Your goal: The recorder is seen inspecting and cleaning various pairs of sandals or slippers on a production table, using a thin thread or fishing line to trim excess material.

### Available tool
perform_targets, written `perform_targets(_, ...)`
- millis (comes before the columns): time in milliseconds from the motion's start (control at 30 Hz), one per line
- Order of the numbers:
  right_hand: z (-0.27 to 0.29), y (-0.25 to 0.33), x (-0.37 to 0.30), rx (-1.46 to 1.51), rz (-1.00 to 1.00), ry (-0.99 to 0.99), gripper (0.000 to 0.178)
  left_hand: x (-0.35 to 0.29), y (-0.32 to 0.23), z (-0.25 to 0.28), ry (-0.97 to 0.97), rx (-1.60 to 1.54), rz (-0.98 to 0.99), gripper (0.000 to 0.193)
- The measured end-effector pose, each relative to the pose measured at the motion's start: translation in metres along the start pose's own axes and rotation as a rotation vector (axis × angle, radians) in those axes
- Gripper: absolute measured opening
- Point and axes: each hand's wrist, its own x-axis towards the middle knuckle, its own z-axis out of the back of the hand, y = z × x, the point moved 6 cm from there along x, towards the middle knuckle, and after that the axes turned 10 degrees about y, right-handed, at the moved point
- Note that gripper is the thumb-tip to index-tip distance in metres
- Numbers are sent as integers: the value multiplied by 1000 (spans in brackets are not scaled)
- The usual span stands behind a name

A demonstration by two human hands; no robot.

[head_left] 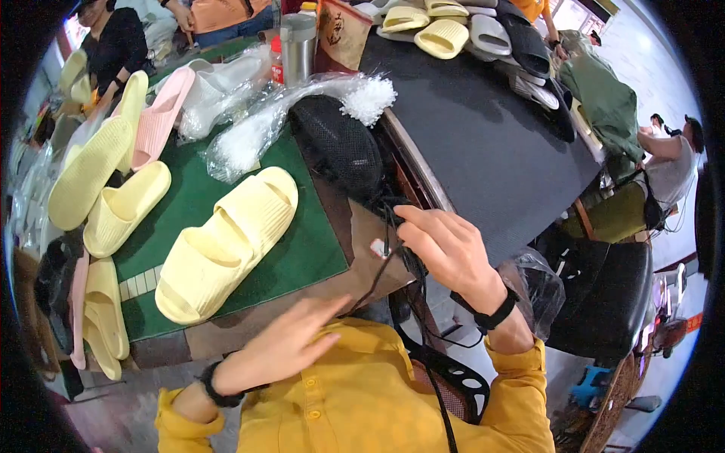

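Here, right hand pinching black cord (fingers curled)

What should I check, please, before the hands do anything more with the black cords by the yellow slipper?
1. Right hand has hold of the black cords: ok, fingers pinch them.
2. Left hand free: ok, open and flat against the yellow shirt.
3. Yellow slipper lying flat on the green mat: ok.
4. Cords free of tangles: cannot tell, they bunch under the fingers.
5. Black mesh bag apart from the slipper: ok.
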Motion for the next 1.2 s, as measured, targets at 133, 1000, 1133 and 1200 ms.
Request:
perform_targets(133,-7,-3,-21,6,-28,24,25,16,8,-35,9,-190,26,46)
perform_targets(1000,-32,17,-10,123,-1,22,21,-66,49,-64,-146,52,117,29)
perform_targets(1133,-52,39,-6,42,61,215,20,-95,77,-85,-168,269,469,17)
perform_targets(1200,-56,46,-2,63,67,215,21,-111,68,-87,-126,533,496,19)
